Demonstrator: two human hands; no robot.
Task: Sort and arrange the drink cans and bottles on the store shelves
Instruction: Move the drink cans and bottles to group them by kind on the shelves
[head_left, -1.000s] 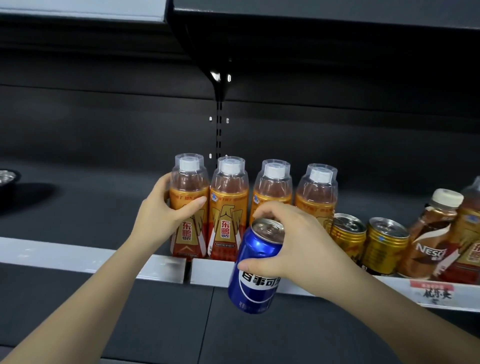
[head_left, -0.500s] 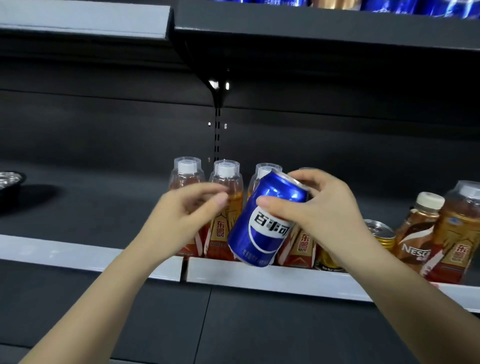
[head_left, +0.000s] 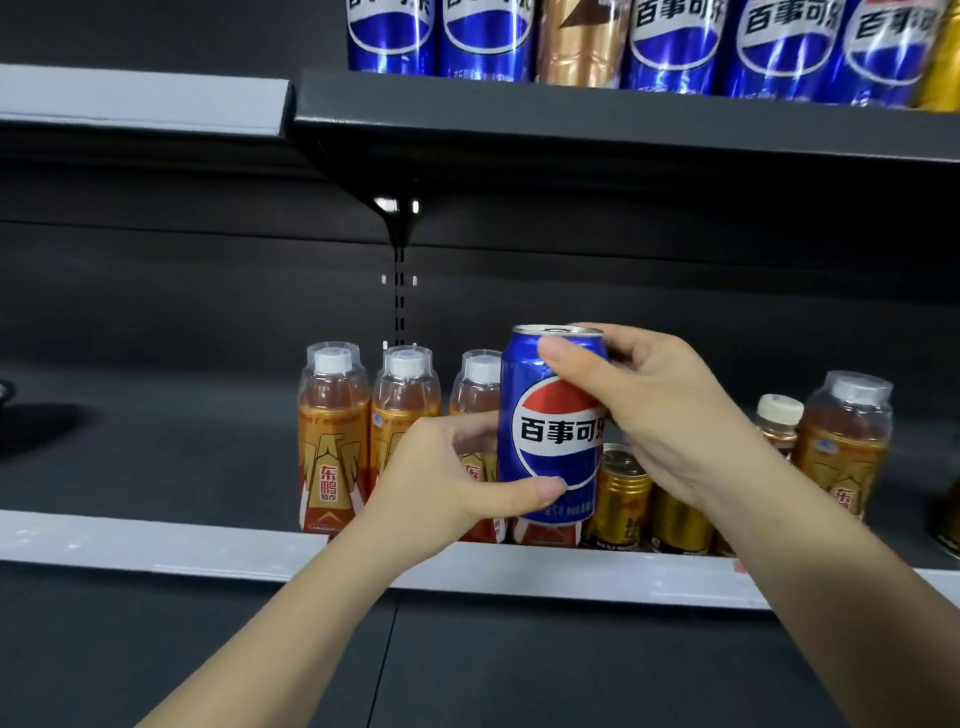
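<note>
Both hands now hold the blue can (head_left: 550, 426) upright at frame centre: right hand (head_left: 670, 415) pinching its top, left hand (head_left: 452, 478) newly clasped round its base, off the orange bottles (head_left: 332, 436). Likely headed for the upper shelf (head_left: 571, 111), where matching cans (head_left: 485, 36) crowd the upper right; gold cans (head_left: 623, 493) stand behind.

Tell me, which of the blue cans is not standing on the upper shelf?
The blue can in front of the lower shelf, held upright by both hands: left hand low, right hand at its top. The other blue cans stand on the upper shelf.
</note>
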